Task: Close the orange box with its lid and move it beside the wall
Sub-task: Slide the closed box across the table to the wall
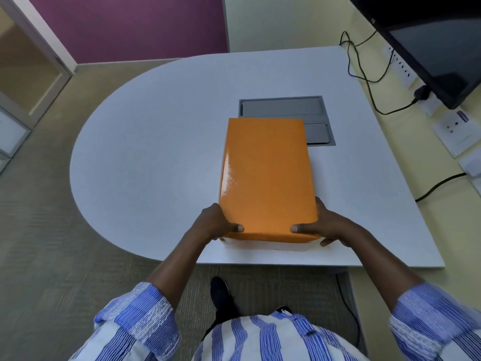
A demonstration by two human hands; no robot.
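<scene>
Box point(266, 178) was seen on the worktop point(156, 142), right of centre, near end close to the front edge. Lid point(265, 162) was seated on top, covering the whole opening; a pale strip of the lower box showed under the lid's near edge. Long axis ran front to back, away from the person, far end pointing toward the back wall point(281, 19) and tilted very slightly left at the top of the view. Far end overlapped the grey cable hatch point(283, 106) set into the worktop.

Left hand point(214, 222) was placed at the near-left corner: thumb laid on the lid top, fingers wrapped down the left side. Right hand point(325, 222) was placed at the near-right corner, mirrored: thumb on the lid top, fingers down the right side, fingertips visible below the lid's edge. Both grips were closed around the box at its near end, clamped between the two palms. Whether the box was lifted or resting could not be told.

The right wall point(406, 157) was well apart from the box, with bare worktop between. Sockets point(454, 126) and black cables point(364, 71) were seen along that wall, a dark monitor point(437, 48) above them. Striped sleeves point(138, 319) were rolled up to the forearms.
</scene>
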